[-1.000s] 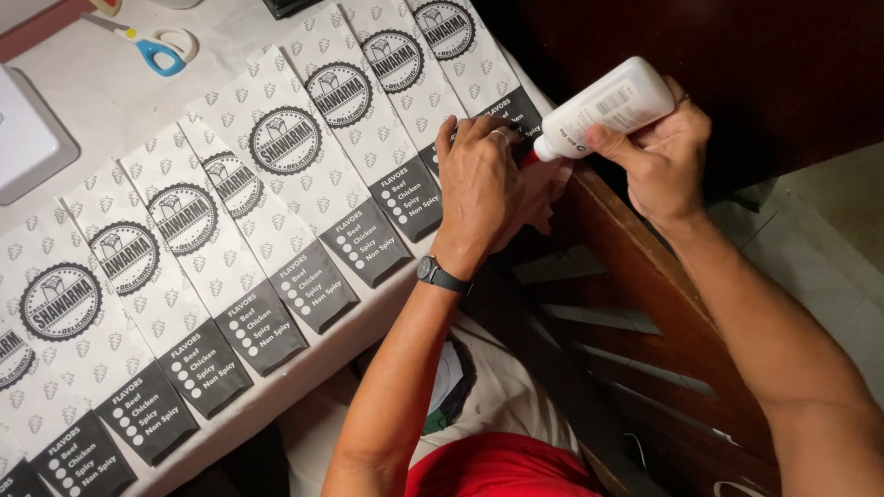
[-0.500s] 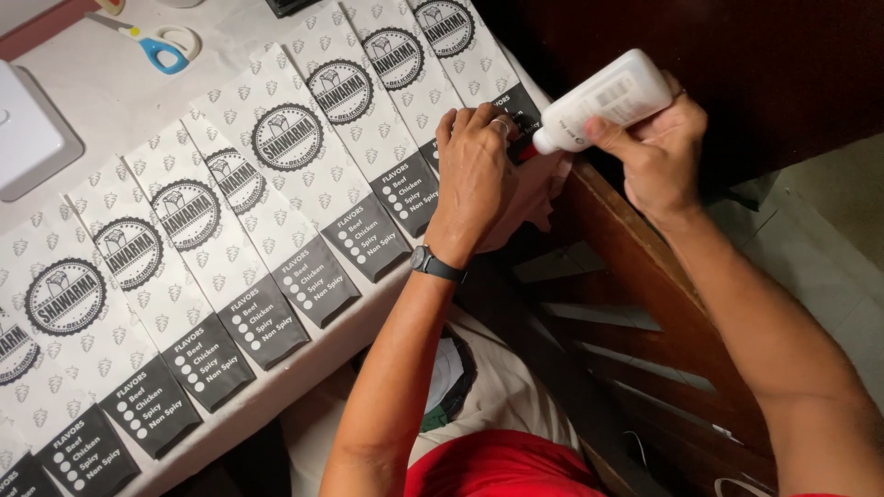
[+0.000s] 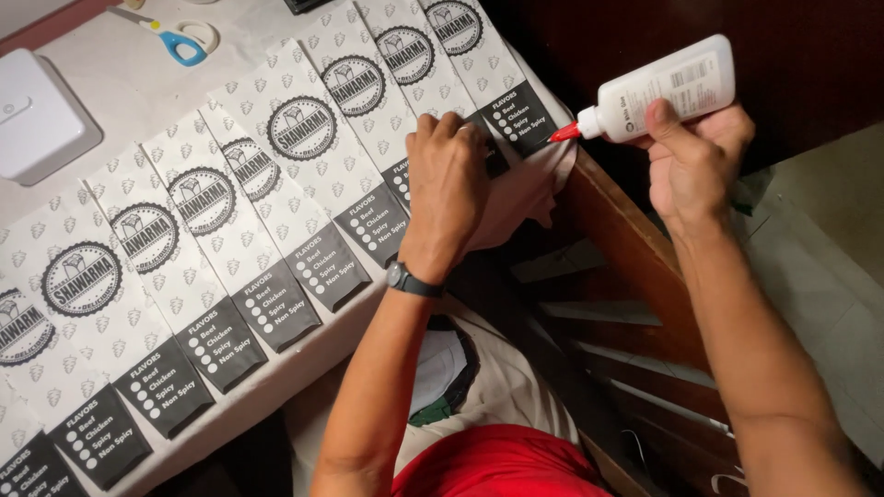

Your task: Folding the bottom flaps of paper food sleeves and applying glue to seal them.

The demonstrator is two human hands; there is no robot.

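Our right hand (image 3: pixel 692 166) is wrapped firmly around a white glue bottle (image 3: pixel 665 88), fingers and thumb closed on its body, and we hold it nearly level out past the near right corner of the desk (image 3: pixel 110 101). Its red tip (image 3: pixel 565 133) points left and sits just over the end flap of a paper sleeve (image 3: pixel 516 198) that hangs over the desk's edge. Our left hand (image 3: pixel 448 189) lies palm down on the dark printed end of that sleeve, fingers curled and pressing it flat against the desk's edge rather than gripping anything; a dark watch (image 3: pixel 412 280) sits on that wrist. A row of matching printed sleeves (image 3: pixel 249 202) runs side by side, overlapping, along the near edge of the desk towards its left end. Blue-handled scissors (image 3: pixel 175 37) lie near the far edge, and a white box (image 3: pixel 37 115) rests towards the far left corner, well apart from our hands.
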